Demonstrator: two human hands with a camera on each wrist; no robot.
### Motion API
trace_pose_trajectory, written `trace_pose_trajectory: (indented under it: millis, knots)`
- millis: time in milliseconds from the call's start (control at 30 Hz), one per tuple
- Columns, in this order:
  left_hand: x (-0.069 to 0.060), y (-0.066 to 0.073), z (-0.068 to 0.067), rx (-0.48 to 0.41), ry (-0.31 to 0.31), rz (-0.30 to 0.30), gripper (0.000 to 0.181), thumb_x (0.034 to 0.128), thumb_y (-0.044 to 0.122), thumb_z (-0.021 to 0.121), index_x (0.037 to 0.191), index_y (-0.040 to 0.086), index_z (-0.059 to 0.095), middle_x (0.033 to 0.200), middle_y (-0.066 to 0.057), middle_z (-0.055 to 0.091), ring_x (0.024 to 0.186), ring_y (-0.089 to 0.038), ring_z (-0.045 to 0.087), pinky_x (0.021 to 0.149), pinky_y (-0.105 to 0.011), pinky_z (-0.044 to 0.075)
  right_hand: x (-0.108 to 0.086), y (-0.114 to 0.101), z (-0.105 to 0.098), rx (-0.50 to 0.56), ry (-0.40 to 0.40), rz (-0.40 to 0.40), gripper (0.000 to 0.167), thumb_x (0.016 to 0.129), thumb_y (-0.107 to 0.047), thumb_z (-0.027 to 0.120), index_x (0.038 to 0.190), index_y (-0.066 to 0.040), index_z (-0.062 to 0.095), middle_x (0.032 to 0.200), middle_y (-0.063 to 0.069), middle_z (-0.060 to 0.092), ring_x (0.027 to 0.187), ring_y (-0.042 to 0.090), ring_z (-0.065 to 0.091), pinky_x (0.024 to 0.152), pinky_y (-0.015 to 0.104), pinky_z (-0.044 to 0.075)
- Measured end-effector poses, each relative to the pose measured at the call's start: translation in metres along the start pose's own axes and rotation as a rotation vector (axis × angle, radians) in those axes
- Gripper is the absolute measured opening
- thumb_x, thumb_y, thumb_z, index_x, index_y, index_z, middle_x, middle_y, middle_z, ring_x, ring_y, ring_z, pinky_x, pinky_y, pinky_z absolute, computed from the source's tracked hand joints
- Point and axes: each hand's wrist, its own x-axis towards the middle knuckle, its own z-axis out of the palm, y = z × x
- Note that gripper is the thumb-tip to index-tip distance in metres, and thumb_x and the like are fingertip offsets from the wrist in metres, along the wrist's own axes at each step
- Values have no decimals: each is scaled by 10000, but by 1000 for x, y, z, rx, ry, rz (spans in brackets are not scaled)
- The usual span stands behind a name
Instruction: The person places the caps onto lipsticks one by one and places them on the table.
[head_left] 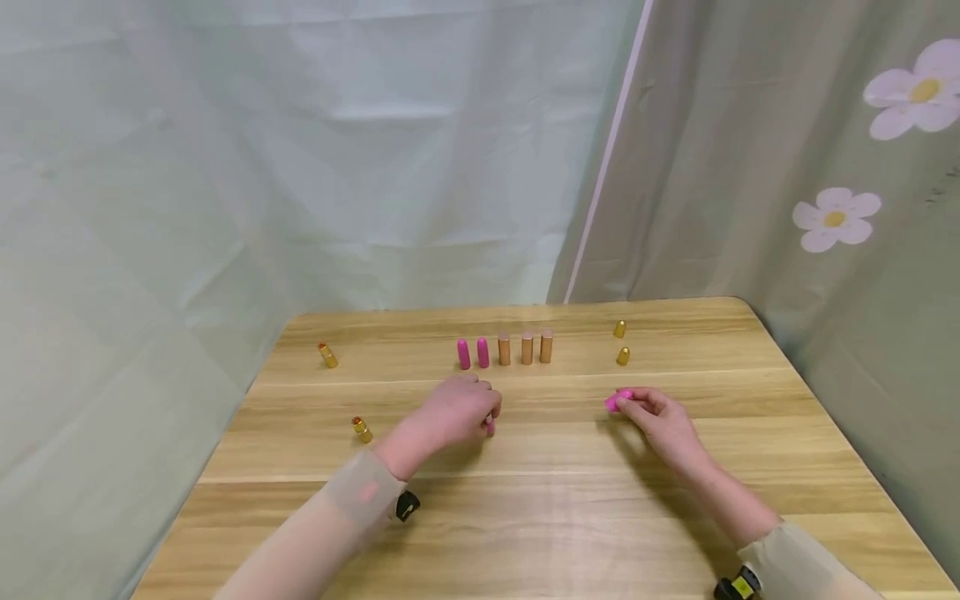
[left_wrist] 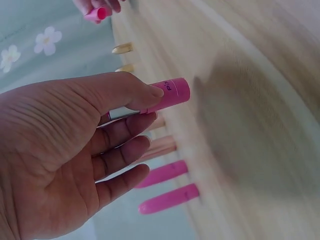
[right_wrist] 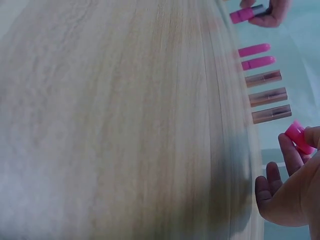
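My left hand (head_left: 461,408) pinches the pink base (left_wrist: 172,93) of a lipstick between thumb and index finger; its silver collar (left_wrist: 122,113) shows beside the thumb in the left wrist view. The other fingers are loosely bent. My right hand (head_left: 671,429) holds a pink cap (head_left: 618,400) between thumb and fingertips, above the table's right half. In the left wrist view the cap's open end (left_wrist: 101,13) faces the camera. Base and cap are apart. Just beyond my left hand stand two closed pink lipsticks (head_left: 463,354) in a row with several copper-coloured tubes (head_left: 527,348).
Two uncapped gold lipsticks with red tips lie at the left, one farther back (head_left: 327,356), one nearer (head_left: 362,430) beside my left forearm. Two small gold caps (head_left: 620,329) stand at the back right. A curtain (head_left: 420,167) hangs behind the wooden table (head_left: 555,517).
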Motion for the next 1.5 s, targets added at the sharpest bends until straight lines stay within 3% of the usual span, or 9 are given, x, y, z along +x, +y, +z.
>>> trace_pose_trajectory:
  millis: [167,300,433,600,733,933,1100,1300,1500]
  knots:
    - [5,4,8,-14,-54,-43,154,833,176,804,826,206,653,785,89,563,785,-152,498,741,-326,461,-2,-1,1,20,-7,8,419,1015,-319,662,1249,28,647,1171,132,731,1074,138,682,947,148,463]
    - [4,3,12,-63,-45,-62,150,834,162,799,927,181,683,859,64,608,834,-178,535,782,-353,483,-2,-2,0,34,-13,9,416,1015,-313,663,1247,32,649,1176,143,726,1083,147,680,949,152,466]
    - [-2,-3,21,-237,-19,-127,309,838,171,814,1111,118,679,1006,12,669,948,-204,604,890,-386,513,-3,-2,1,27,-19,5,405,1016,-315,661,1234,26,664,1171,138,729,1083,133,679,951,150,464]
    - [-16,-6,38,-506,21,-246,284,832,172,839,1050,144,659,976,-2,647,879,-165,584,812,-356,519,-4,-2,1,27,-25,8,409,1016,-322,660,1241,20,663,1177,130,727,1084,140,679,951,150,462]
    - [-18,-6,47,-602,33,-286,259,841,159,837,1032,160,663,970,10,653,900,-161,608,830,-357,527,-2,-1,1,32,-21,3,413,1013,-318,665,1238,29,659,1169,137,729,1073,147,686,945,157,472]
    - [-16,-6,54,-652,67,-271,217,873,146,814,1020,150,655,940,62,688,919,-138,663,854,-348,546,-2,-3,4,22,-26,-5,404,1014,-308,666,1239,28,661,1162,139,730,1077,160,688,946,163,474]
    - [-15,-7,54,-673,84,-265,180,893,125,794,1007,120,655,934,40,685,904,-132,664,842,-337,553,-4,-7,7,34,-35,-1,409,1009,-326,669,1240,11,661,1176,126,727,1101,187,676,956,160,462]
    - [-15,-5,42,-749,102,-293,213,884,81,767,1020,108,605,942,25,644,860,-126,600,764,-312,537,-6,-11,8,80,-44,15,430,1012,-324,665,1257,29,641,1199,142,719,1148,256,665,976,162,449]
    - [-15,0,30,-756,163,-306,222,875,107,764,1042,132,620,952,48,637,876,-150,582,757,-308,514,-3,-17,12,90,-32,37,482,1001,-385,670,1275,10,648,1193,86,728,1134,147,657,1023,254,467]
